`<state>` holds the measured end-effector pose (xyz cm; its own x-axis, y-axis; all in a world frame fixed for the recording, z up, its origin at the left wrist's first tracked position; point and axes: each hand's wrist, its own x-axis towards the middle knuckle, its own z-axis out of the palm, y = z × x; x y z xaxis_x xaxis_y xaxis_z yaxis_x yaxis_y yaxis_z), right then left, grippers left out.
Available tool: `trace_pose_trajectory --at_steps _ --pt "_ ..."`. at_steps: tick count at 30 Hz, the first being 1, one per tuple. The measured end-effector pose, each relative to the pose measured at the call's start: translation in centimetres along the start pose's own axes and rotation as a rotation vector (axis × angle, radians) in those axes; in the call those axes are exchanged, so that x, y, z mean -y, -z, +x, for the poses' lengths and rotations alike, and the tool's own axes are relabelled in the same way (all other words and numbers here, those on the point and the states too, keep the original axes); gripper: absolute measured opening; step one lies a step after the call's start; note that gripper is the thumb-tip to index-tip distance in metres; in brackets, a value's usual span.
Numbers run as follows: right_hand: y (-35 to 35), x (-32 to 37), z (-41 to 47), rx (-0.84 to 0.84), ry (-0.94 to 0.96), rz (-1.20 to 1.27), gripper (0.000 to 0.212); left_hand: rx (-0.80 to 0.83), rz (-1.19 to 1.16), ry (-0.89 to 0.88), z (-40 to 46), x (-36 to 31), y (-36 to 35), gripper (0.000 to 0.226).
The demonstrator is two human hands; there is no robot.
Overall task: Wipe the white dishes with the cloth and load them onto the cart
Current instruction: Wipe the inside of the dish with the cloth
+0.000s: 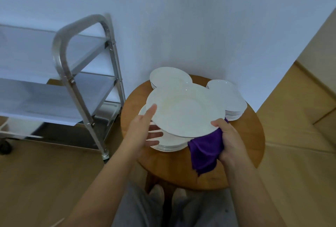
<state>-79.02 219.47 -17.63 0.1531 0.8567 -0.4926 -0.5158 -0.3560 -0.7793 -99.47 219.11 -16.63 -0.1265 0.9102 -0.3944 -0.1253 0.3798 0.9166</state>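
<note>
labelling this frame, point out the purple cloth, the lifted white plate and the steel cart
purple cloth [205, 154], head view, hanging fold below the right hand
lifted round white plate [183, 112], head view, centre of its face
steel cart [62, 48], head view, curved handle tube

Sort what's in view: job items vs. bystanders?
Job:
- lifted plate
- purple cloth, gripped by right hand
- left hand, fingers straight at the plate's rim
- plate stacks: near, back-left, right
- steel cart

Bystanders:
- round wooden table
- white wall
- wood floor
</note>
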Motion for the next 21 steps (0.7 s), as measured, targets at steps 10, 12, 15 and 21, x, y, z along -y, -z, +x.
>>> trace_pose_trajectory --at_steps 10,12,15,21 --pt "3.6 -0.6 -5.4 -0.144 0.054 -0.212 0.053 0.095 -0.644 0.157 -3.9 2.7 0.3 0.027" --pt "3.5 1.1 -6.3 -0.262 0.236 -0.211 0.048 0.06 -0.65 0.106 -4.4 3.7 0.0 0.02" --pt "2.3 3.2 -8.1 -0.044 0.404 -0.33 0.049 0.058 -0.675 0.04 -5.1 4.3 -0.6 0.018" --pt "-1.3 -0.4 -6.9 0.032 0.361 -1.513 0.073 0.128 -0.7 0.038 -6.6 4.5 -1.6 0.018"
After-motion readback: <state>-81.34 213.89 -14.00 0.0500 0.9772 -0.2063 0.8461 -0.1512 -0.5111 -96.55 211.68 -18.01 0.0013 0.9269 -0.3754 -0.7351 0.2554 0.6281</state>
